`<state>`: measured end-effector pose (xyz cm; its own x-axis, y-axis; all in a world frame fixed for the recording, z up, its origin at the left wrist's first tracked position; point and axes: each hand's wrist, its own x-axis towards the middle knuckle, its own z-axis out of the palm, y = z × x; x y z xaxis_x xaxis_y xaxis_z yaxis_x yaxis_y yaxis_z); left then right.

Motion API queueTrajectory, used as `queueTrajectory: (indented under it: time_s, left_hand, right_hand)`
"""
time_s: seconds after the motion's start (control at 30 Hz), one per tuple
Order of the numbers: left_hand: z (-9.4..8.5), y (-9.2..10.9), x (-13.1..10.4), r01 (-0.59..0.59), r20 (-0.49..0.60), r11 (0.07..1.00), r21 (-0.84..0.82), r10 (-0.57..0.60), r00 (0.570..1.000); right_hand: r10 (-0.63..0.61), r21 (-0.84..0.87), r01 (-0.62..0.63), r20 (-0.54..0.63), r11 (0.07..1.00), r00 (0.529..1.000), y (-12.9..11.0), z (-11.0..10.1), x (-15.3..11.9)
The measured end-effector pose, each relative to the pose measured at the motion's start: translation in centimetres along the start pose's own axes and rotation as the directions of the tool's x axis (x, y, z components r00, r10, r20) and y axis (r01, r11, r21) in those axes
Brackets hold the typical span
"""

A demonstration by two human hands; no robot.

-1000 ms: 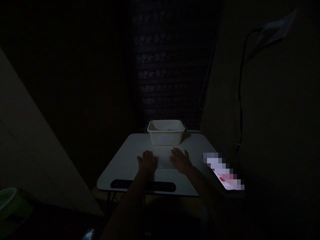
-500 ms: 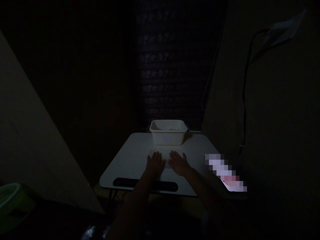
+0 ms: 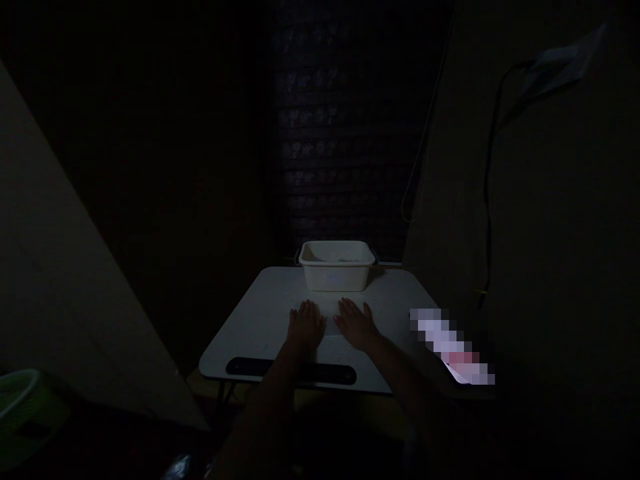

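The scene is very dark. My left hand (image 3: 306, 325) lies flat, palm down, on the white table (image 3: 250, 320), its fingers pointing away from me. To its right my right hand (image 3: 356, 325) also rests palm down with fingers extended, angled toward the left. A faint, see-through sheet or film (image 3: 332, 328) seems to lie between and under the hands; its outline is hard to make out. Beyond the fingertips stands a cream plastic tub (image 3: 336, 277) with side handles, holding something pale that I cannot identify.
A black strip (image 3: 245, 366) runs along the table's near edge. To the right is a bright, pixelated device (image 3: 453, 347). A cable (image 3: 487, 193) hangs from a wall socket (image 3: 560, 63). At lower left sits a green basket (image 3: 37, 413).
My left hand has shifted slightly left, so the gap between the hands is wider. My right hand has moved very slightly up and left.
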<state>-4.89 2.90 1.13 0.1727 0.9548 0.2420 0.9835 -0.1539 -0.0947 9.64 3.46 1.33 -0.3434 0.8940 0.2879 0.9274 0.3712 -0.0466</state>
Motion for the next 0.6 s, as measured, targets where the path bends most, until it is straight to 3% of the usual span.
queueTrajectory:
  time_s: [0.17, 0.4, 0.6]
  left_hand:
    - [0.3, 0.8, 0.0, -0.071, 0.007, 0.997, 0.005, 0.071, 0.997]
    - [0.0, 0.2, 0.0, -0.003, 0.077, 1.0, 0.01, 0.003, 0.997]
    - [0.0, -0.5, -0.3, 0.049, 0.057, 0.998, 0.025, -0.051, 0.997]
  right_hand:
    - [-0.02, 0.026, 0.018, 0.086, 1.0, 0.996, -0.9, 0.5, 0.4]
    - [0.004, 0.023, -0.008, 0.139, 1.0, 0.99, -0.8, 0.2, 0.1]
    - [0.03, 0.022, -0.035, 0.189, 0.999, 0.981, -0.7, -0.1, 0.0]
